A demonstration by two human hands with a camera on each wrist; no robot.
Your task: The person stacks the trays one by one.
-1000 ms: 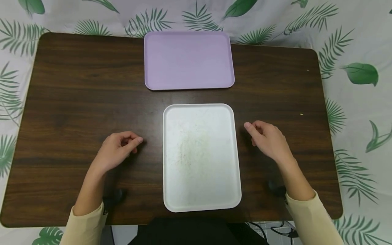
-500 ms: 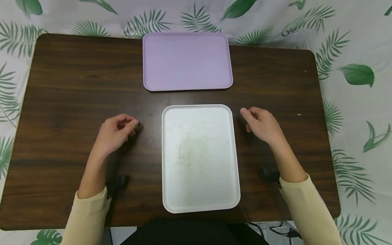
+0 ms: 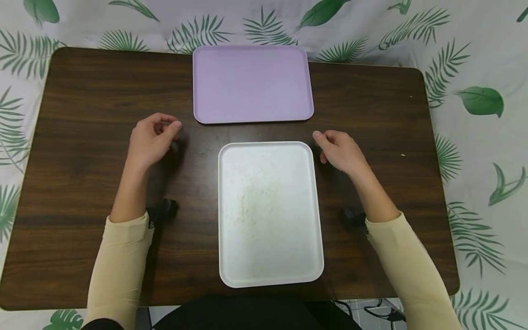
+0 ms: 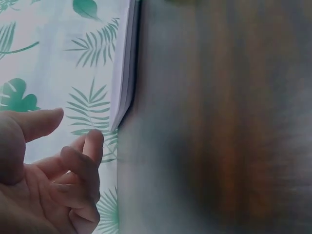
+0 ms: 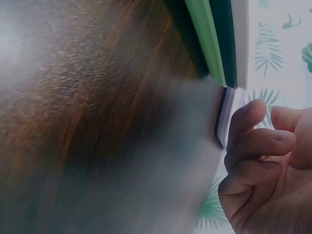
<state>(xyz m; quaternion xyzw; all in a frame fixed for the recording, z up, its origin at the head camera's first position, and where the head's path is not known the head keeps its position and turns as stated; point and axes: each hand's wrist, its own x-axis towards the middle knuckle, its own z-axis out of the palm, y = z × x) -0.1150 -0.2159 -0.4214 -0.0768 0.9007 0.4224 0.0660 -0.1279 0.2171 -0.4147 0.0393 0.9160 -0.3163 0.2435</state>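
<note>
My left hand (image 3: 149, 141) is over the table left of the lilac tray (image 3: 253, 85), its fingers loosely curled with nothing in them. To the right of the white tray (image 3: 270, 215), near its far right corner, my right hand (image 3: 341, 150) is also loosely curled and holds nothing. Both trays bear nothing; the white one has faint brownish marks in its middle. In the right wrist view, a light green band (image 5: 207, 41) and a dark green band lie beneath the white rim, like stacked layers. The left wrist view shows the lilac tray's side (image 4: 125, 73) beyond my fingers.
The dark wood table (image 3: 95, 101) has rounded corners. A white cloth with green leaves (image 3: 482, 151) surrounds it. Small pale specks lie at the table's right side. Cables (image 3: 383, 311) show below the near edge. A dark wrist device (image 3: 164, 211) sits at each sleeve.
Both hands have moved away from the body, the left one farther, up to beside the lilac tray. The right hand has also drifted left toward the white tray's far corner. Both trays stay put.
</note>
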